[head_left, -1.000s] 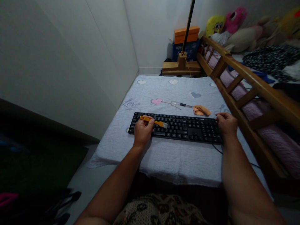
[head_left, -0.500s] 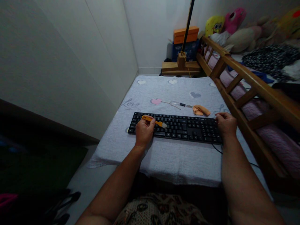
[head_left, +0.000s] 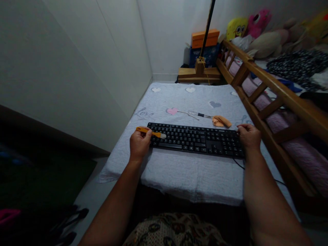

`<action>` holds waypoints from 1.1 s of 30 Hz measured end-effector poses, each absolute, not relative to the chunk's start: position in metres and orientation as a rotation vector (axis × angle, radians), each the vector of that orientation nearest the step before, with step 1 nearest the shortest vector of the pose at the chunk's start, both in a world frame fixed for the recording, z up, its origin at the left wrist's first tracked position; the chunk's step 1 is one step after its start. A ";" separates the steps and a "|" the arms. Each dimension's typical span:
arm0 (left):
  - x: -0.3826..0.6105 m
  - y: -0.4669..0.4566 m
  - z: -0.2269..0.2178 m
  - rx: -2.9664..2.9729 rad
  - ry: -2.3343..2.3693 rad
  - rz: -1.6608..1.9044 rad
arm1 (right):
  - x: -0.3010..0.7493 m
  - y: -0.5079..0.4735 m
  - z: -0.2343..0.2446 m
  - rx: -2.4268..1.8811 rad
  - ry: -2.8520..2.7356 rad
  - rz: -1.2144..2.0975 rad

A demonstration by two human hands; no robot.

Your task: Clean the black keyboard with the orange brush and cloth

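Observation:
A black keyboard [head_left: 196, 139] lies lengthwise across the cloth-covered table. My left hand [head_left: 139, 143] is closed around the handle of a small orange brush [head_left: 155, 134], at the keyboard's left end. The brush's pale bristles point right and lie over the left-hand keys. At the other end, my right hand [head_left: 249, 137] grips the keyboard's right edge with its fingers bent. Behind the keyboard lie a wire tool [head_left: 197, 114] with a dark sleeve, perhaps a keycap puller, and a crumpled orange cloth [head_left: 220, 121].
A pale cloth [head_left: 174, 169] with heart prints covers the table. A wooden bed rail [head_left: 276, 85] runs along the right side. A cabinet wall [head_left: 102, 68] stands on the left. Behind the table are a wooden stand [head_left: 199, 72] and an orange box [head_left: 205, 38].
My left hand has moved left with the brush, from the keys left of centre to the keyboard's left end. My right hand stays at the right edge. The view has shifted slightly.

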State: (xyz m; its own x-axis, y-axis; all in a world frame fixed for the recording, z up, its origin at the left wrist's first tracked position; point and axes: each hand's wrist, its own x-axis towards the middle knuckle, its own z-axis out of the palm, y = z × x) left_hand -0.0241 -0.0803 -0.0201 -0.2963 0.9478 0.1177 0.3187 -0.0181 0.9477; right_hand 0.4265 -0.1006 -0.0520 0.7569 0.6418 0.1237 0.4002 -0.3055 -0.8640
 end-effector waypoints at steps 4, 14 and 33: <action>-0.038 -0.080 -0.018 1.309 1.734 1.333 | 0.430 -0.100 -0.056 -1.926 -0.810 0.313; -0.062 -0.081 -0.015 1.289 1.839 1.364 | 0.422 -0.100 -0.047 -1.941 -0.789 0.297; -0.052 -0.082 -0.014 1.250 1.730 1.451 | 0.425 -0.101 -0.050 -1.954 -0.799 0.292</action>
